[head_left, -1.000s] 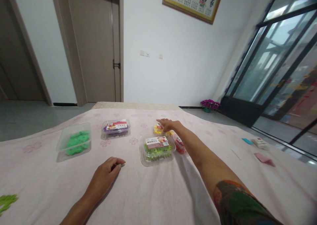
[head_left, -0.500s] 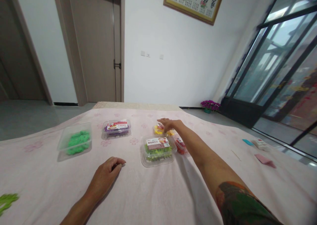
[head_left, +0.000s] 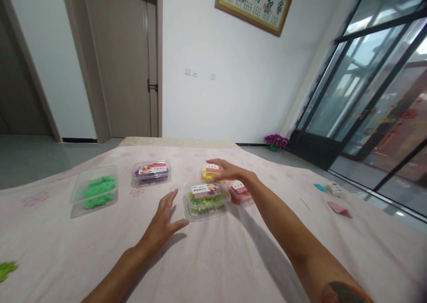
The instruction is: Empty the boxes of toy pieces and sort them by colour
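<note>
Thumb and fingers apart, my left hand (head_left: 168, 216) hovers just left of a clear plastic box of light green pieces (head_left: 206, 203) with a printed label. My right hand (head_left: 223, 169) reaches over the far side of that box, its fingers spread and curved. Partly behind those fingers is a small clear box of yellow pieces (head_left: 207, 174). Below the right wrist sits a clear box of red pieces (head_left: 239, 192), partly covered by the forearm. Neither hand holds anything.
A closed box of purple pieces (head_left: 151, 173) and an uncovered box of green pieces (head_left: 100, 191) stand left. A light green piece (head_left: 6, 269) lies near left. A pink cloth (head_left: 339, 208), a blue item (head_left: 320, 187) and a white packet (head_left: 335, 189) lie right on the pink tablecloth (head_left: 227, 258).
My left hand has lifted, opened its fingers and moved right towards the light green box. My right hand has come back slightly from over the yellow box. The view has shifted a little.
</note>
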Action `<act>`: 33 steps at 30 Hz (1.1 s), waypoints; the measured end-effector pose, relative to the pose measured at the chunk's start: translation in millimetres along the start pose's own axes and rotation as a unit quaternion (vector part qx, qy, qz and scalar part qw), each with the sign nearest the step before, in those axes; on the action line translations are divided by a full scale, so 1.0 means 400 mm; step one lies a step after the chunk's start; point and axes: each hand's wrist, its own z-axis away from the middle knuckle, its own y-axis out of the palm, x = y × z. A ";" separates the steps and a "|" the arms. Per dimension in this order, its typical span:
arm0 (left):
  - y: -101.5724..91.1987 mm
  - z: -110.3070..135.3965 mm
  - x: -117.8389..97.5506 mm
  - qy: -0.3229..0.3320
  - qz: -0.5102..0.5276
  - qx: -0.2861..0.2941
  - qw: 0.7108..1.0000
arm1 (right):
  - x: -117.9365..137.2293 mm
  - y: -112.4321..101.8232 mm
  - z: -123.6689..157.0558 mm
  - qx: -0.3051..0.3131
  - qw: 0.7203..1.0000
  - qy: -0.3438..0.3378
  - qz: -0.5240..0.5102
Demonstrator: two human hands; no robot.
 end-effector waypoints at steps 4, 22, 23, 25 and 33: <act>0.052 -0.076 0.002 0.013 -0.013 0.010 1.000 | 0.067 0.073 0.111 0.030 0.996 -0.051 0.071; 0.087 -0.069 0.007 -0.017 0.059 0.050 0.997 | 0.014 0.144 0.111 -0.111 0.993 0.003 -0.035; 0.086 -0.070 0.006 -0.022 0.064 0.051 0.996 | 0.003 0.141 0.091 -0.137 0.990 0.041 -0.008; 0.084 -0.073 0.005 -0.032 0.084 0.040 0.995 | -0.018 0.136 0.047 -0.163 0.979 0.107 0.062; 0.063 -0.073 0.006 -0.034 0.120 -0.034 0.992 | -0.032 0.130 -0.065 -0.144 0.975 0.129 0.112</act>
